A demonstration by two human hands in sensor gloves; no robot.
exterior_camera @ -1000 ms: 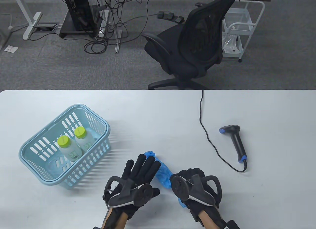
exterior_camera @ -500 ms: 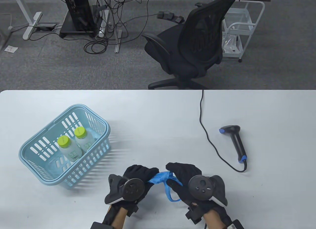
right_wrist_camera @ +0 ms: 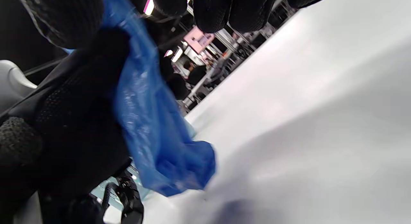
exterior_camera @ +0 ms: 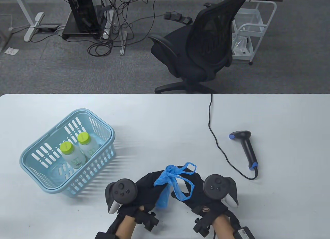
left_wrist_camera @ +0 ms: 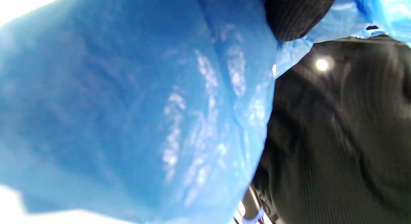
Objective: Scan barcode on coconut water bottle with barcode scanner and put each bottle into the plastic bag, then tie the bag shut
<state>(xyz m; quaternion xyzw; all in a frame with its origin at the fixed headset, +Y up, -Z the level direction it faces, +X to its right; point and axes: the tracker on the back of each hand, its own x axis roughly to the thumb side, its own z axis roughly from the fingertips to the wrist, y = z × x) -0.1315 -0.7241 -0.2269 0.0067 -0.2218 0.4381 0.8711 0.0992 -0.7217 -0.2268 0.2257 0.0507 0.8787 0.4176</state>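
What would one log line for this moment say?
hands: both hold blue plastic bag | bottles: two, in basket | scanner: idle on table | stage: opening bag

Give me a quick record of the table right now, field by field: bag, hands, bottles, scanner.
bag: blue plastic bag, crumpled, held between both hands above the table, handle loops showing
left hand: left hand grips the bag
right hand: right hand grips the bag
bottles: two bottles with green caps, upright in the blue basket, neither bagged
scanner: scanner lying on the table to the right, untouched, cable attached
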